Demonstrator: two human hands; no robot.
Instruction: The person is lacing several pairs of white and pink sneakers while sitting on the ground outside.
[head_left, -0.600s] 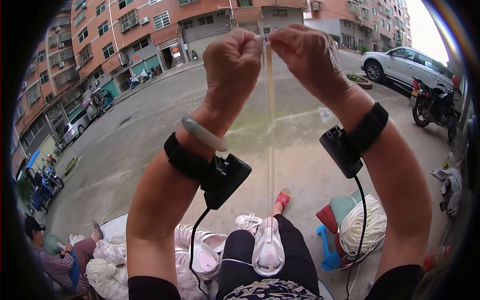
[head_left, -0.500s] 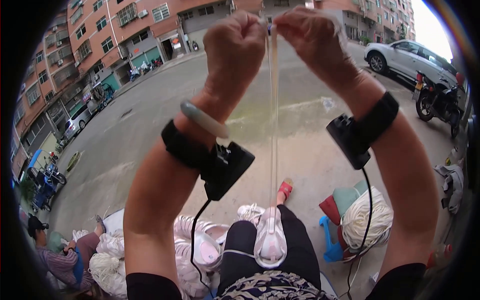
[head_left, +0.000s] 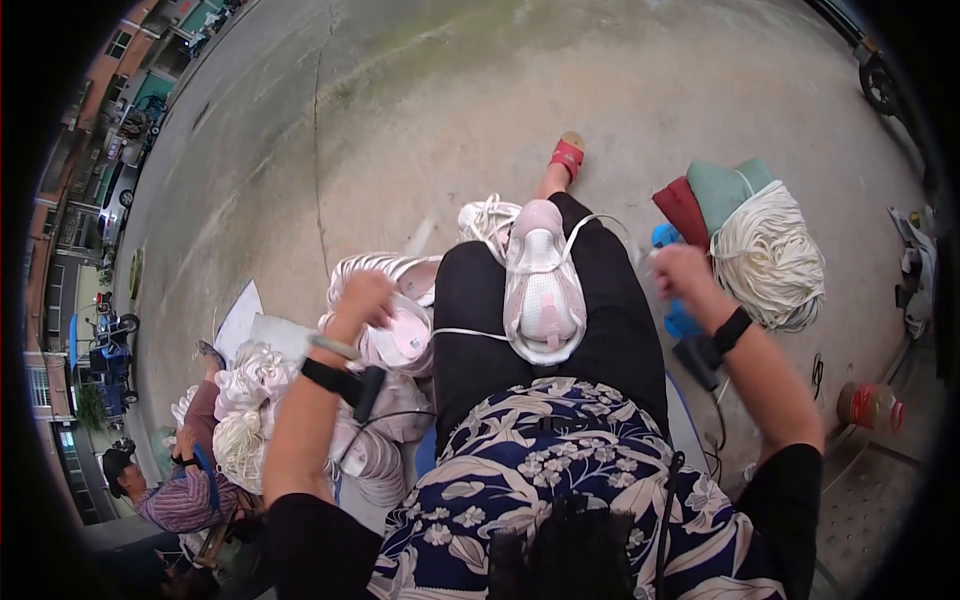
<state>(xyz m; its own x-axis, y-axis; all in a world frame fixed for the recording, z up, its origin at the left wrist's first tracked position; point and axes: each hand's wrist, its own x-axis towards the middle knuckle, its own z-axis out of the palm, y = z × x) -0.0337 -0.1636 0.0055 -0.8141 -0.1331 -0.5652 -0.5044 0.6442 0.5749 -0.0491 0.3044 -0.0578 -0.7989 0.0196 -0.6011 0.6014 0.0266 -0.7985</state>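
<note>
A pale pink and white shoe upper lies across my black-trousered lap. A white shoelace arcs from its right side toward my right hand, whose fingers are curled and appear closed on the lace, slightly blurred. My left hand is raised over the pile of pink and white shoe uppers at my left, its fingers curled and smeared; what they hold, if anything, is hidden. A white cord runs left from the upper across my thigh. Both wrists wear black straps with small black devices.
Right of my legs lie a bundle of white laces, green cloth, dark red cloth and a blue object. A plastic jar is farther right. Another person sits at lower left beside white bundles.
My hands came down from high in front and moved apart, each out to its own side. The two lace strands no longer stretch upward together. The view has tilted downward.
</note>
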